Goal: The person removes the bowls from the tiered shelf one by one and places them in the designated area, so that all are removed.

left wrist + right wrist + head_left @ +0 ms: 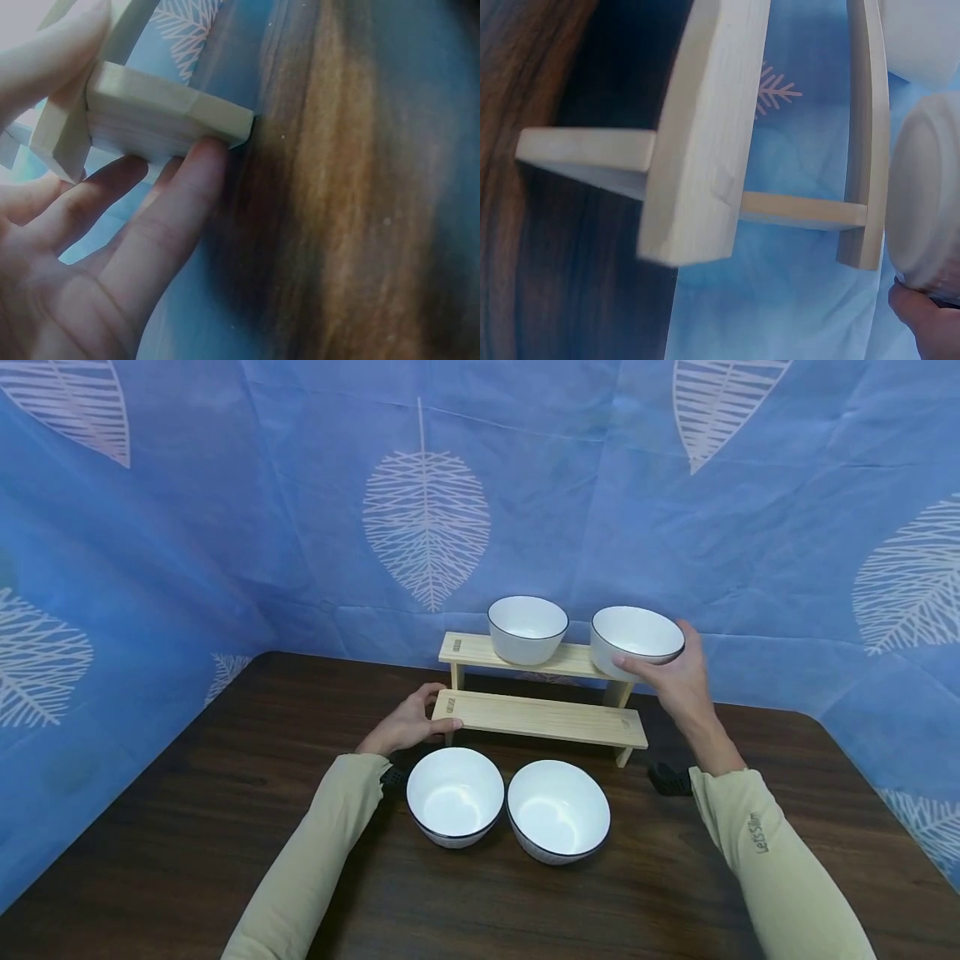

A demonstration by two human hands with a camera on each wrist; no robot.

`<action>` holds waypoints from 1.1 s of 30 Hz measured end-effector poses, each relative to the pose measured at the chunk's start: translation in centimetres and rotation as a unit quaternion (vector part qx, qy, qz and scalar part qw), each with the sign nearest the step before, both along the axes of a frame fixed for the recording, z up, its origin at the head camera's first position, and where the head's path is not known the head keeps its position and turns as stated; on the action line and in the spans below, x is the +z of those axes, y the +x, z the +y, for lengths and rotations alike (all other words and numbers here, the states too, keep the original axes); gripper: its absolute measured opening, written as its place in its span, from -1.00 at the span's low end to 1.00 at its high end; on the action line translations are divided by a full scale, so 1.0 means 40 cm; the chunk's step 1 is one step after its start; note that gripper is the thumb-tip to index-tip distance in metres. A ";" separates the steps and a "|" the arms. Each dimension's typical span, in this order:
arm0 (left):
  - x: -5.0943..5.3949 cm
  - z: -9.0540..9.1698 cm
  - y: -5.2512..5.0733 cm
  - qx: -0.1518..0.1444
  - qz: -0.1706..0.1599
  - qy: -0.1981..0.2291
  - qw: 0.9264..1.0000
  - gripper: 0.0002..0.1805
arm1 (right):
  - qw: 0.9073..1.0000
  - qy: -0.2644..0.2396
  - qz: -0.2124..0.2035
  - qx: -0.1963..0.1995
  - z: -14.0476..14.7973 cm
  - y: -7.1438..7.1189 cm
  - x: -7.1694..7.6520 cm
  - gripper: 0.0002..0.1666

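Observation:
A two-step wooden display stand [540,717] stands at the back of the table. My left hand [405,722] grips the left end of its lower step, thumb over the board; in the left wrist view, fingertips touch the stand's leg [165,112]. At the upper step's right end, my right hand [678,681] holds a white, dark-rimmed bowl [637,631] by its right side. Its underside [922,195] shows beside the upper board in the right wrist view; whether it touches the board I cannot tell. Another white bowl [528,647] sits on the upper step.
Two more white bowls, a left one [455,789] and a right one [558,810], stand side by side on the dark wooden table [187,827] in front of the stand. A blue cloth [300,527] with white leaf prints hangs behind.

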State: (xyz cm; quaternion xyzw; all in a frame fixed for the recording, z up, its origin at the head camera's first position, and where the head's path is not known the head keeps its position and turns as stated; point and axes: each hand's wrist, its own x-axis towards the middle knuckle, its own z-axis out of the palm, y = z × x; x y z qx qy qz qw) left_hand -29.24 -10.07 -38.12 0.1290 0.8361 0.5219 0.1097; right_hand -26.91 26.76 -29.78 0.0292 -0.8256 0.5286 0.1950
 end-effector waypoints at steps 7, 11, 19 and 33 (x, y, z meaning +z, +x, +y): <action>-0.005 -0.002 -0.002 0.020 -0.005 -0.014 1.000 -0.12 | 0.999 0.033 -0.008 0.003 0.011 0.033 0.004 0.21; -0.004 -0.004 0.005 0.018 -0.008 -0.012 1.000 -0.13 | 0.999 0.050 -0.017 0.004 0.020 0.046 0.000 0.21; -0.008 -0.001 0.003 0.016 -0.007 -0.014 1.000 -0.10 | 0.996 0.082 -0.021 0.017 0.050 0.078 0.003 0.18; -0.001 0.002 0.002 0.008 0.007 -0.006 1.000 -0.14 | 0.993 0.110 -0.042 0.016 0.068 0.144 -0.003 0.26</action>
